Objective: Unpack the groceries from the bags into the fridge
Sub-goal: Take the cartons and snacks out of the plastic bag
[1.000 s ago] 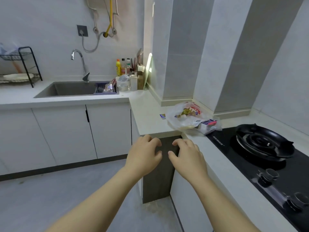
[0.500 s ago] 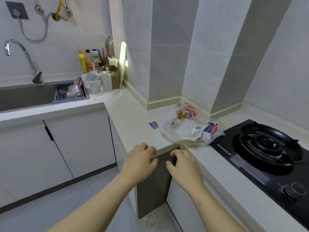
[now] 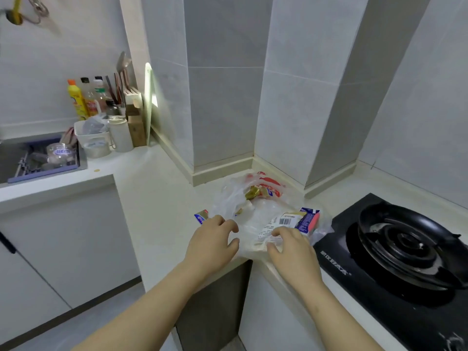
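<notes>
A clear plastic bag [image 3: 263, 216] of groceries lies on the counter [image 3: 157, 198] just left of the stove [image 3: 405, 249], its right edge touching the stove's black glass. Through the plastic a red pack [image 3: 271, 186] shows at the end far from the person. A flat pack with a barcode [image 3: 287, 220] and a blue carton [image 3: 307, 220] sit at the end nearest the stove.

Both hands are at the bag's near side, well apart from each other, palms down. The left hand [image 3: 211, 245] is at the bag's corner farthest from the stove. Its fingers [image 3: 228, 224] are loosely curled like a claw, with the thumb held apart. The tips reach the plastic's edge, and nothing shows between thumb and fingers. The right hand [image 3: 292, 252] is on the side nearer the stove, just in front of the barcode pack. Its fingers [image 3: 281, 230] curl down onto the plastic, and the thumb lies against the bag's near fold. It cannot be told whether this hand pinches the plastic or only rests on it.

A small blue packet [image 3: 201, 217] lies on the counter just beyond the left hand's knuckles, beside the bag on the side away from the stove. Far left of the stove, along the wall, stand bottles [image 3: 81, 100], a white jug [image 3: 121, 134] and a knife block [image 3: 135, 127]. The sink [image 3: 15, 158] lies farther left again.
</notes>
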